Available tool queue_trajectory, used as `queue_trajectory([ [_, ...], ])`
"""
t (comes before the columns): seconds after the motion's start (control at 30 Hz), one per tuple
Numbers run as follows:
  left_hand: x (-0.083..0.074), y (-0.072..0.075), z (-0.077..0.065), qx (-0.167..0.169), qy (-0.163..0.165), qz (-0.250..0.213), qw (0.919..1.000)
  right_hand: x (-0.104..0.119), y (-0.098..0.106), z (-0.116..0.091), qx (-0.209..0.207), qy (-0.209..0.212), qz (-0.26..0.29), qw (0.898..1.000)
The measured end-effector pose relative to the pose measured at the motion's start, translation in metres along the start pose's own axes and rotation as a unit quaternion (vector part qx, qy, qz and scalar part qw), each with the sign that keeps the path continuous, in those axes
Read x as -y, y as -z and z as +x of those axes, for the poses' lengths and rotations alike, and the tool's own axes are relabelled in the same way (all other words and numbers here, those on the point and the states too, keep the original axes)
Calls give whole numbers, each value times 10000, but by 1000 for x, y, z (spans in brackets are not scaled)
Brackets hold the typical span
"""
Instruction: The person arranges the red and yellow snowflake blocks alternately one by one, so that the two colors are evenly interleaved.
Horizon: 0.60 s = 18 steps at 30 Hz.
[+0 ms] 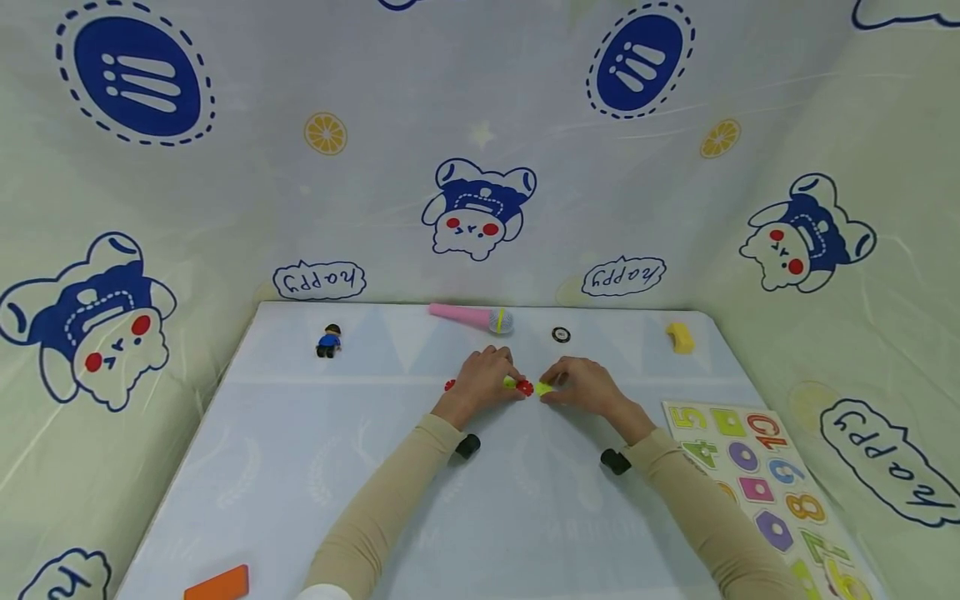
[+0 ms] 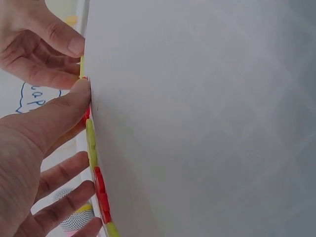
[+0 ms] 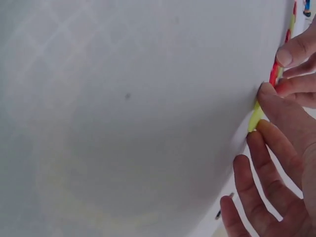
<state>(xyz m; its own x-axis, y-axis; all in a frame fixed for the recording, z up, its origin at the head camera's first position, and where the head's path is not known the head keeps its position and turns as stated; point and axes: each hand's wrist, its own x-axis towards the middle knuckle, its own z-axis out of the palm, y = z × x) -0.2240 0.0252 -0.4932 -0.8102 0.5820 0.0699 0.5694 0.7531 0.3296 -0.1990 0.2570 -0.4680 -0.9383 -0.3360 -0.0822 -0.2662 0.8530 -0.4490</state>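
A row of small flat plastic pieces, red and yellow-green by turns, lies on the white table under my hands. My left hand point(image 1: 483, 377) pinches the red piece point(image 1: 525, 388) at the row's right end between thumb and fingers. Close beside it, my right hand point(image 1: 585, 386) pinches a yellow-green piece point(image 3: 255, 117). That piece meets or nearly meets the red one; whether they are joined I cannot tell. Further along the row, the left wrist view shows another yellow-green piece point(image 2: 91, 140) and another red piece point(image 2: 102, 195). My left hand hides much of the row from above.
Along the far edge are a toy figure point(image 1: 328, 342), a pink toy microphone point(image 1: 465, 316), a black-and-white disc point(image 1: 561, 334) and a yellow curved piece point(image 1: 680, 338). A number-and-shape board point(image 1: 780, 448) lies at the right. An orange block point(image 1: 217, 584) sits at the near left.
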Motion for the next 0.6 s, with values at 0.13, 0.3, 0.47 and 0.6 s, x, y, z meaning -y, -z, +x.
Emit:
queue_trajectory([
  [0.13, 0, 1, -1, -17, -36, -17, 10000, 1, -3, 0, -11, -109, 158, 9998],
  [0.3, 1, 4, -3, -41, -11, -9, 10000, 1, -5, 3, -63, -101, 189, 9998],
  [0.47, 2, 4, -2, 27, 78, -11, 10000, 3, -5, 4, -51, -116, 248, 9996],
  [0.6, 0, 2, -4, 223, 155, 47, 9996, 4, -6, 3, -31, -169, 333, 9993],
])
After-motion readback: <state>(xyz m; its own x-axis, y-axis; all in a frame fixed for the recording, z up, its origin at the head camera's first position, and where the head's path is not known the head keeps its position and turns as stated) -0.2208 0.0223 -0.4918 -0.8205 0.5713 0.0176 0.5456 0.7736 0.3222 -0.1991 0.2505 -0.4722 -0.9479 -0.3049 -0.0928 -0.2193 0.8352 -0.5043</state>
